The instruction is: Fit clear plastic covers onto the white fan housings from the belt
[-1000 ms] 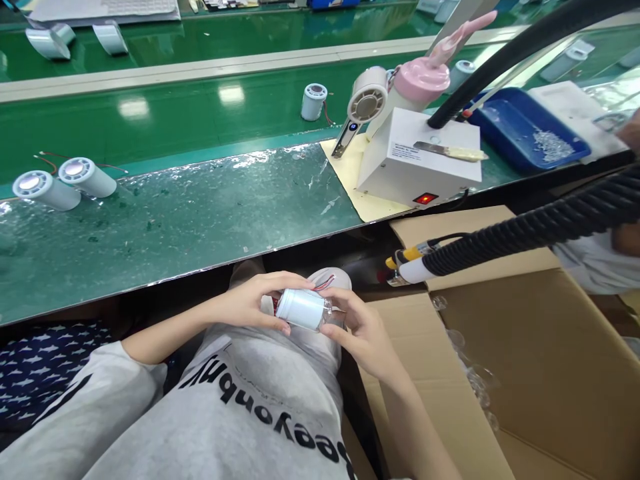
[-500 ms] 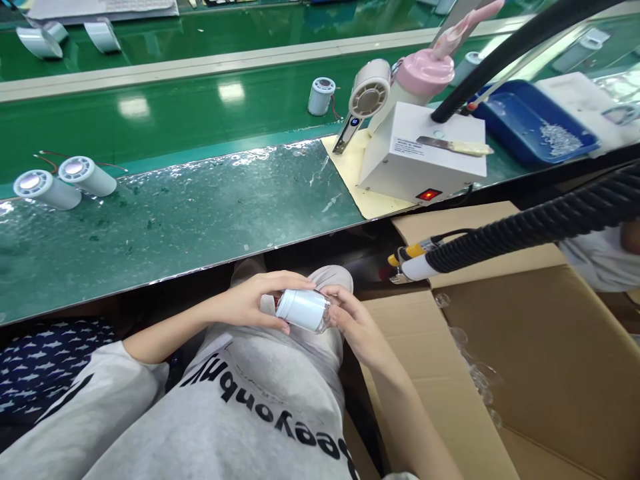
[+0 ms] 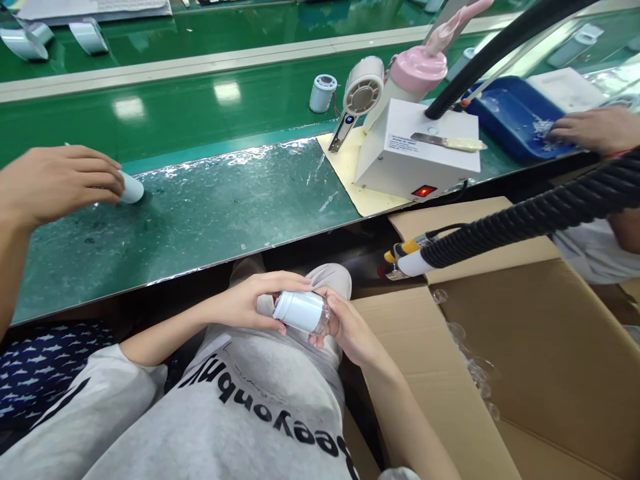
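Over my lap I hold a pale blue cylindrical housing [image 3: 300,311] lying on its side. My left hand [image 3: 247,300] wraps its left part, with the thumb below and the fingers along the top. My right hand [image 3: 347,327] has its fingers closed around the clear plastic end at the right. Its fingertips show beneath that end. What lies inside the clear part is too small to make out.
A co-worker's hand [image 3: 65,183] grips a similar cylinder [image 3: 132,189] on the bench. Another person's hand [image 3: 595,128] reaches into a blue tray [image 3: 505,123]. A black corrugated hose [image 3: 525,217] crosses above an open cardboard box [image 3: 540,347]. A white device [image 3: 425,147] stands behind.
My right fingers have shifted around and under the clear end; my left hand stays put. A co-worker's hand has come in from the left onto a cylinder, another into the blue tray.
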